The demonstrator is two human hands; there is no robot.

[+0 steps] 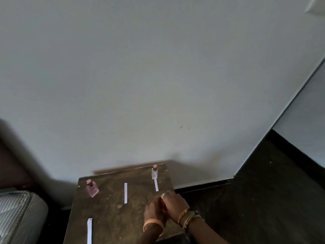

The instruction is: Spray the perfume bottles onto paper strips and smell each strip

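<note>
A pink perfume bottle with a rose cap stands at the small wooden table's far left. A clear bottle with a pink cap stands at the far right corner. Three white paper strips lie flat: one just in front of the clear bottle, one in the middle, one at the near left. My left hand and my right hand meet over the table's right edge. A sliver of something reddish shows between them; what it is stays hidden.
A plain pale wall fills the view behind the table. A striped mattress edge sits low at the left. Dark floor stretches to the right of the table, with a dark skirting board along the wall.
</note>
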